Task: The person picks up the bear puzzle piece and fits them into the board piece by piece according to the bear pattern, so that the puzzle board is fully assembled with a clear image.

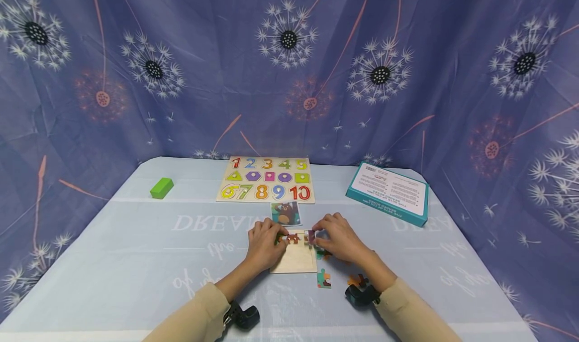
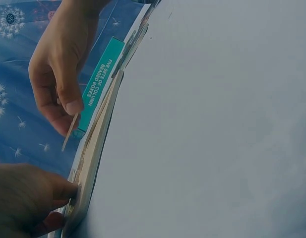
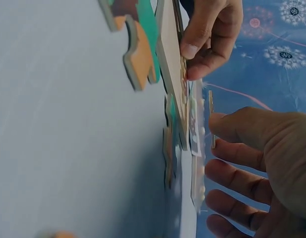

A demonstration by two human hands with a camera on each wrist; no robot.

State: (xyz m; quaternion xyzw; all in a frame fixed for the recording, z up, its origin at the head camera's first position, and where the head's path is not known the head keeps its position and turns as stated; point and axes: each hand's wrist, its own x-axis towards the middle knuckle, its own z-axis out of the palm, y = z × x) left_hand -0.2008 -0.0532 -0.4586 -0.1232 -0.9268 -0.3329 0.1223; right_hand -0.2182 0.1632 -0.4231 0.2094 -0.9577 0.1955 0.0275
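A square wooden puzzle board (image 1: pixel 294 259) lies on the table, with a bear-patterned puzzle piece (image 1: pixel 292 238) in its upper part. My left hand (image 1: pixel 266 247) is at the board's upper left corner, thumb and forefinger pinching a puzzle piece (image 1: pixel 278 238) that they largely cover. Above the upper right corner, my right hand (image 1: pixel 340 237) holds another puzzle piece (image 3: pixel 212 119) between thumb and forefinger, raised off the board; its other fingers are spread. Loose puzzle pieces (image 1: pixel 323 278) lie right of the board, some partly under my right hand.
A bear picture card (image 1: pixel 285 214) lies just beyond the board. Farther back are a number-and-shape board (image 1: pixel 265 179), a green block (image 1: pixel 162 188) at left and a teal box (image 1: pixel 388 193) at right. A patterned curtain (image 1: pixel 289 81) hangs behind the table.
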